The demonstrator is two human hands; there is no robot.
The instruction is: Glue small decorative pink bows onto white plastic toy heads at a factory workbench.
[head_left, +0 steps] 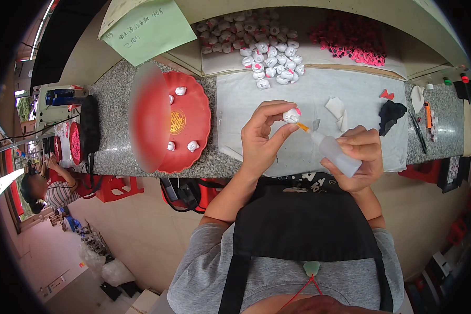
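Between the thumb and fingers of my left hand [264, 133] is a small white figurine head [291, 115] with a pink patch and dark line markings. My right hand [362, 157] grips a translucent white squeeze bottle [337, 154], tilted so its yellow-orange nozzle [302, 127] points up at the figurine head. The tip is at or very near the head's lower edge; whether they touch I cannot tell. Both hands are over a white sheet [240, 115] on the speckled worktop.
Many similar white heads [272, 57] are heaped at the back, beside a pile of pink-and-black pieces [356, 42]. A red scalloped tray [191, 123] at left carries several heads. To the right lie a black cloth [391, 116], a pen [417, 132] and an orange marker [427, 115]. Another person [57, 188] sits far left.
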